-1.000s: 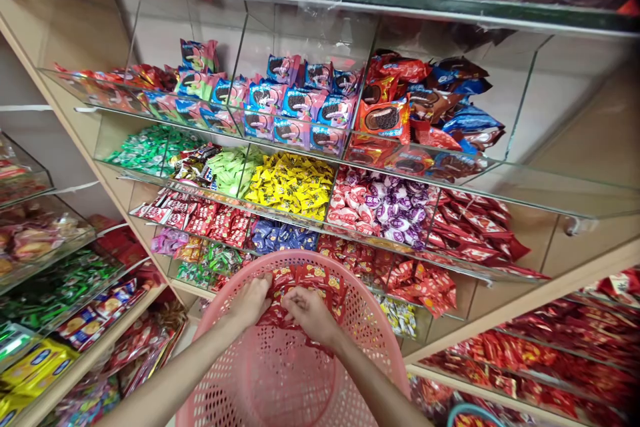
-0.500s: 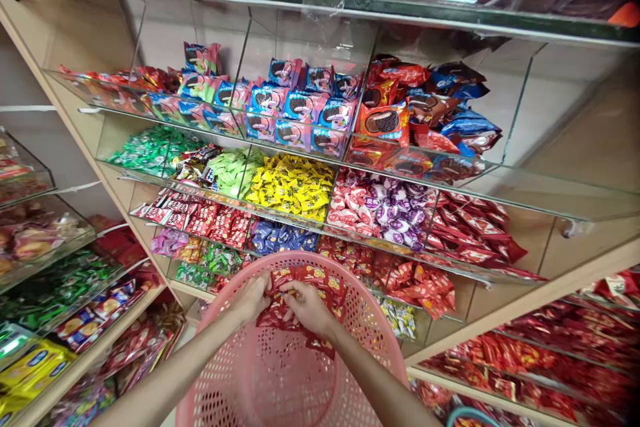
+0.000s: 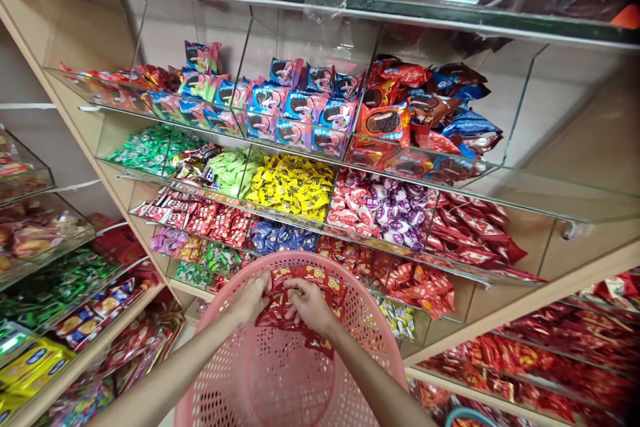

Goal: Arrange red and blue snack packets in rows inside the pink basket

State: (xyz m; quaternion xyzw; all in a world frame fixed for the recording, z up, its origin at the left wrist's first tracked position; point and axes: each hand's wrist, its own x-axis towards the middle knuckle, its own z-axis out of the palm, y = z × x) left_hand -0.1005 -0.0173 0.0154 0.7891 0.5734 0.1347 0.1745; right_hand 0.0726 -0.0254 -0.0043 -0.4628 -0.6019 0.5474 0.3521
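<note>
A pink perforated plastic basket (image 3: 370, 320) is in front of me, with small red snack packets (image 3: 320, 275) bunched against its far inner side. My left hand (image 3: 251, 298) reaches over the packets' left side, fingers curled in at their edge. Over the middle of the same packets is my right hand (image 3: 309, 307), its thumb and fingers bent together among them. Both hands appear closed on packets, though the fingertips are partly hidden. The lower part of the basket shows its bare pink floor.
Glass-fronted shelves rise behind the basket, holding yellow-wrapped sweets (image 3: 293, 185), purple-wrapped sweets (image 3: 404, 210), blue-pink cookie packs (image 3: 300, 105) and orange-red cookie packs (image 3: 384, 121). More packed shelves flank both sides. A blue-rimmed container (image 3: 470, 413) shows at the bottom right.
My right hand has shifted very slightly to the right over the red packets, its fingers a little more curled. The left hand and basket are nearly unmoved.
</note>
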